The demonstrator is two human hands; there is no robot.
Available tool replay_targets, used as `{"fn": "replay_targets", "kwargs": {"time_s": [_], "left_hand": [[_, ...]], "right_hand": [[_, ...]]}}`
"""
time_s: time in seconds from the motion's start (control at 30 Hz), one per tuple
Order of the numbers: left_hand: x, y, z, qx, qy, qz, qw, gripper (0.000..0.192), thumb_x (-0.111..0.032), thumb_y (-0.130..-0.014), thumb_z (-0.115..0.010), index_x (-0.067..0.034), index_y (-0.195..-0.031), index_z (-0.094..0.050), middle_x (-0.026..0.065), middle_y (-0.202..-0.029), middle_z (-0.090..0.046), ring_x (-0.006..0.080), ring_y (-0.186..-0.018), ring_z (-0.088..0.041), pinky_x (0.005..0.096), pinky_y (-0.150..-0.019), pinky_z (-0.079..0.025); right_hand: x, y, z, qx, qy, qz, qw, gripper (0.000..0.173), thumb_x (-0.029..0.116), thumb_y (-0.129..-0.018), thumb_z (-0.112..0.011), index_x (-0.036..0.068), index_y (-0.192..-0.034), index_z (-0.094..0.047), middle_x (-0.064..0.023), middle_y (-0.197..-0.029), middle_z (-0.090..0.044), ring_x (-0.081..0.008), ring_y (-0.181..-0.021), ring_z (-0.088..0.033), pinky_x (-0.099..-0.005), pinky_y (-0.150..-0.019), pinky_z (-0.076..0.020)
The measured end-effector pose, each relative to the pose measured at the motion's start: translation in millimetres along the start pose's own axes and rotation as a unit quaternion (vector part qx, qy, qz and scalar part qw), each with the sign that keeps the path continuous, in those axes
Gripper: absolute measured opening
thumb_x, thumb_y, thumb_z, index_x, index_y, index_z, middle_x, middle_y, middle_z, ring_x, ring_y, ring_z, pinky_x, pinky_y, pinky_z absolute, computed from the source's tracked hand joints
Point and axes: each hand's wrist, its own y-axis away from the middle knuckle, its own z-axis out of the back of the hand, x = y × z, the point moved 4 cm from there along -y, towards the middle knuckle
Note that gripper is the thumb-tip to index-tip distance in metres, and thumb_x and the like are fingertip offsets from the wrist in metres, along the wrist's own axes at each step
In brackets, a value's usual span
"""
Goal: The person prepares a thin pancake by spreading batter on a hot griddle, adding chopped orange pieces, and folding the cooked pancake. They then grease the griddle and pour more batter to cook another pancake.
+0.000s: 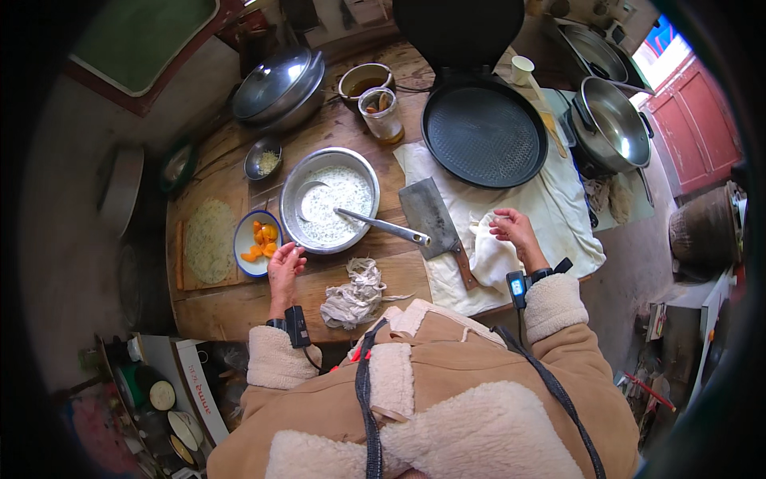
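My left hand [286, 267], its fingers slightly apart and holding nothing, hovers at the right side of a blue-rimmed bowl [244, 232] with orange fruit or vegetable pieces [263, 239]. Just beyond it stands a metal basin [287, 206] of white, green-flecked batter [350, 191], with a metal ladle [383, 226] resting in it. Over a bunched white cloth [494, 263] is my right hand [516, 232], fingers curled; whether they grip the cloth is unclear. A cleaver [432, 215] lies left of that cloth, its wooden handle [464, 265] towards me.
An open electric griddle [485, 135] sits behind the cleaver, partly on a spread white cloth [562, 221]. A crumpled rag [356, 296] lies near the table's front edge. At left are a flatbread [210, 239] and a small bowl [254, 161]; a glass jar [382, 117] stands behind the basin.
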Motion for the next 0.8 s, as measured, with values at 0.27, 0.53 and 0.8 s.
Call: {"fn": "replay_targets", "kwargs": {"time_s": [0.27,0.53,0.8], "left_hand": [[17,-21,-4,-0.008,0.065,0.026,0.998,0.022,-0.010,-0.083,-0.055,-0.003,-0.103,-0.051,0.0075,-0.090,-0.061,0.0064,-0.062,-0.056,0.0148,-0.051,-0.044],[3,-50,6,-0.005,0.064,0.043,0.997,0.024,-0.012,-0.085,-0.052,-0.003,-0.107,-0.049,0.0067,-0.093,-0.060,0.0046,-0.064,-0.054,0.0143,-0.054,-0.044],[21,-65,18,-0.012,0.101,0.057,0.993,0.023,-0.010,-0.084,-0.052,0.000,-0.105,-0.049,0.0088,-0.091,-0.060,0.0059,-0.064,-0.054,0.0143,-0.055,-0.043]], "right_hand": [[118,-56,-61,0.068,0.051,0.116,0.990,0.029,0.011,-0.078,-0.058,0.002,-0.105,-0.052,-0.0092,-0.086,-0.061,-0.0131,-0.069,-0.059,-0.0246,-0.061,-0.0479],[210,-138,-162,0.009,0.278,0.340,0.898,0.040,0.008,-0.070,-0.065,0.003,-0.108,-0.053,-0.0128,-0.091,-0.060,-0.0187,-0.075,-0.059,-0.0285,-0.069,-0.0484],[228,-184,-212,0.004,0.470,0.390,0.792,0.024,0.007,-0.069,-0.064,0.008,-0.092,-0.062,-0.0105,-0.094,-0.060,-0.0254,-0.085,-0.059,-0.0339,-0.074,-0.0472]]}}
